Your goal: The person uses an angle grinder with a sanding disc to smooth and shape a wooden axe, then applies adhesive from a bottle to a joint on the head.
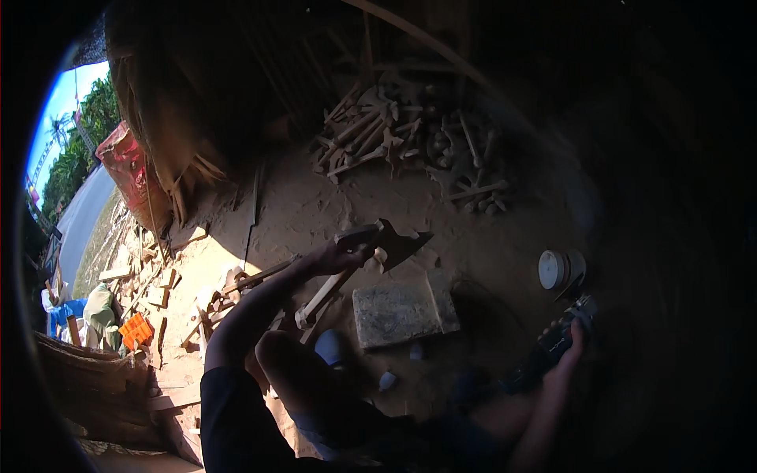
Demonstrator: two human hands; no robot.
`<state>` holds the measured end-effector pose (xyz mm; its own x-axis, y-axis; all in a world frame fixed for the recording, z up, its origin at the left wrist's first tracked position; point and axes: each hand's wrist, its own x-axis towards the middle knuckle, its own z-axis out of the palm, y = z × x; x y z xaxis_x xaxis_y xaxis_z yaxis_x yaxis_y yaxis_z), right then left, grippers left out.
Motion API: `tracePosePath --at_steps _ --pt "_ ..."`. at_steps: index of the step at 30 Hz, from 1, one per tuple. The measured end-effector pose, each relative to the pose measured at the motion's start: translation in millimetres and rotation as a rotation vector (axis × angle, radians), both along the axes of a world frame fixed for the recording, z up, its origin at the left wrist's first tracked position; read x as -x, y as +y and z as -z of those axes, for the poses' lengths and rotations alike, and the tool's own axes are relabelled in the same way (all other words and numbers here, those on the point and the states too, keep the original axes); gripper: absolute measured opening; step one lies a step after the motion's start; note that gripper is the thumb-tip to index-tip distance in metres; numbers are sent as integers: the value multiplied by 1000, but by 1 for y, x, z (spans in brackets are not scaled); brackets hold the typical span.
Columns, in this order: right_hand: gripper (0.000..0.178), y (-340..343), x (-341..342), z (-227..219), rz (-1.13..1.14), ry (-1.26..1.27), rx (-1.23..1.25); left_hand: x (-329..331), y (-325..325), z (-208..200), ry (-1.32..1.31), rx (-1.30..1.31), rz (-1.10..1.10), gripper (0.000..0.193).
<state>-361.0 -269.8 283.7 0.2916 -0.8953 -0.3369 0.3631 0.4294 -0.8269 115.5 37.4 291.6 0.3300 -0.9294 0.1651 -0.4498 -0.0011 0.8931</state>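
Observation:
My left hand [347,254] is closed around a dark piece with a curved grip and a broad, flared end [406,246]; it looks like carved wood, though shadow hides its exact kind. Lower right, my right hand [574,347] grips a dark angle grinder [556,337] by its body, its head angled away from me. Between my hands a pale, worn rectangular block [394,317] lies on the ground, apart from both. Beneath my left hand a long wooden piece [323,298] slants down beside my knee.
A white tub [552,270] stands beyond the grinder. Heaped wooden pieces [371,130] lie at the back. Offcuts [158,296], an orange object [136,332] and a red sack [124,162] are on the left. A thin strip [254,209] lies on the dirt floor [296,193].

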Motion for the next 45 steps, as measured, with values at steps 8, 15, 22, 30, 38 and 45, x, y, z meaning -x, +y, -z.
tracePosePath --at_steps 8,15,22,30,38,45 --pt "48 3 10 -5 1 2 -12 58 -63 60 -134 20 78 34" --pt "77 14 -22 -20 -89 328 476 97 -53 135 -421 -66 -91 13" --pt "85 65 -103 10 -640 190 672 117 16 235 -435 -15 -243 10" --pt "89 111 -133 85 -831 257 708 139 -3 254 -494 137 -283 10" --pt "92 126 -144 108 -878 252 671 132 5 261 -503 36 -273 9" --pt "92 112 -124 103 -764 490 689 123 -1 266 -288 6 -309 12"
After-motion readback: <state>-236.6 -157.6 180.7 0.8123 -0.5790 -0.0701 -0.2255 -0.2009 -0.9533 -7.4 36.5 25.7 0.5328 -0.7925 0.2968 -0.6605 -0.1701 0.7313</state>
